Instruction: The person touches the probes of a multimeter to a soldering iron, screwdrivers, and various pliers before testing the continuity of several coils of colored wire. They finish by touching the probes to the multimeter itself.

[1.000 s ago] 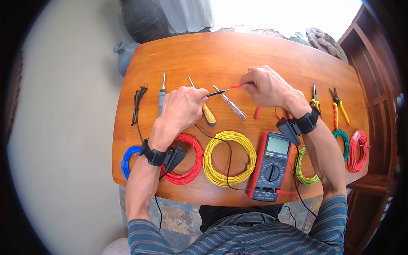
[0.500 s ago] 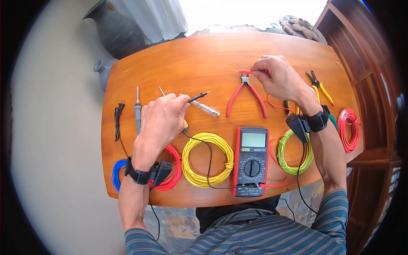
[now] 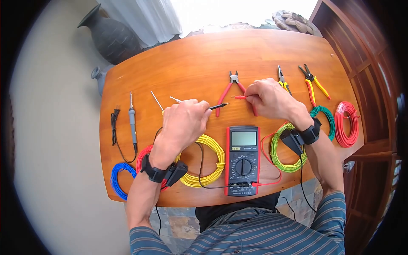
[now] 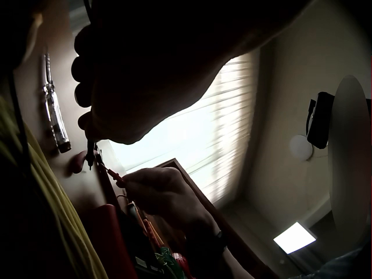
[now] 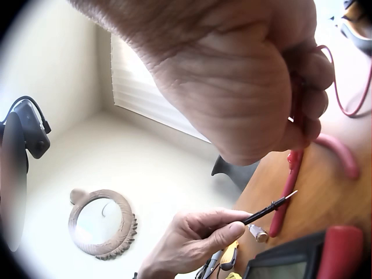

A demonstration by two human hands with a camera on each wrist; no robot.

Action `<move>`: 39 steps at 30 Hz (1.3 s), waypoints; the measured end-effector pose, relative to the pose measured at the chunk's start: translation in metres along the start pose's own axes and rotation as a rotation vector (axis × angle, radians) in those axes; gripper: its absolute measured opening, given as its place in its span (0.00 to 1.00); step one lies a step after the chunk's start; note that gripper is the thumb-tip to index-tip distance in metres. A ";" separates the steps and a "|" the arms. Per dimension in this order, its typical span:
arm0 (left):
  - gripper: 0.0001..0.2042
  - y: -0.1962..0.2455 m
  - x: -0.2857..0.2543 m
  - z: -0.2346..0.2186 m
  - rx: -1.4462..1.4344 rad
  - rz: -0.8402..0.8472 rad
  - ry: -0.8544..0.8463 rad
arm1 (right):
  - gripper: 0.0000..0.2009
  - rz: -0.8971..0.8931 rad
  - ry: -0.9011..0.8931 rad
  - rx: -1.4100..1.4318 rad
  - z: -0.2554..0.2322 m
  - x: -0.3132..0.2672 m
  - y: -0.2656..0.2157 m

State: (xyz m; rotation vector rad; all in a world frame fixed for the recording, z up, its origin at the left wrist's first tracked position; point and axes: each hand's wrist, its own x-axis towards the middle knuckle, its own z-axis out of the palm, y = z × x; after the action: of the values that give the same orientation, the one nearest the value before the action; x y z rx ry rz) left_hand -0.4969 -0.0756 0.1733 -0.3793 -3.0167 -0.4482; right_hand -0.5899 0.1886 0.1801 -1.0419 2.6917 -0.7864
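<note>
My left hand (image 3: 183, 120) pinches a black test probe (image 3: 218, 106), its metal tip pointing right. In my right hand (image 3: 272, 100) is a red test probe (image 3: 240, 97), tip pointing left. The two tips are close together, above the red-handled diagonal cutters (image 3: 234, 79). Both leads run to a red and grey multimeter (image 3: 243, 157) lying at the table's front edge, its display blank. The right wrist view shows thumb and fingers around the black probe (image 5: 270, 207). In the left wrist view my left hand is a dark shape, with the red probe (image 4: 114, 174) beyond it.
Left on the table (image 3: 191, 51) lie a soldering iron (image 3: 132, 123) and blue wire coil (image 3: 121, 180). A yellow coil (image 3: 219, 157) lies left of the meter; green-yellow (image 3: 274, 155), green (image 3: 327, 119) and red coils (image 3: 347, 125) lie right. Long-nose pliers (image 3: 281, 75) and wire strippers (image 3: 309, 76) lie behind.
The probe tips were close, then spread apart half a second ago, and are close again. My right hand came down nearer me; my left moved right. The head view shifted too.
</note>
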 end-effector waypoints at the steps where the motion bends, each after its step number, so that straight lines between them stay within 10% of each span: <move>1: 0.10 0.003 0.002 0.002 -0.001 0.001 -0.002 | 0.07 0.002 0.000 0.001 0.005 -0.001 0.002; 39: 0.11 0.005 0.000 0.011 0.023 -0.041 -0.099 | 0.08 0.149 0.174 -0.278 0.018 0.007 -0.005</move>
State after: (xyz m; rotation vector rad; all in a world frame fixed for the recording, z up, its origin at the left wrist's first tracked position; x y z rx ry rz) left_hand -0.4964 -0.0678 0.1647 -0.3481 -3.1278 -0.4085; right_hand -0.5865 0.1734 0.1676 -0.8431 3.0519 -0.5082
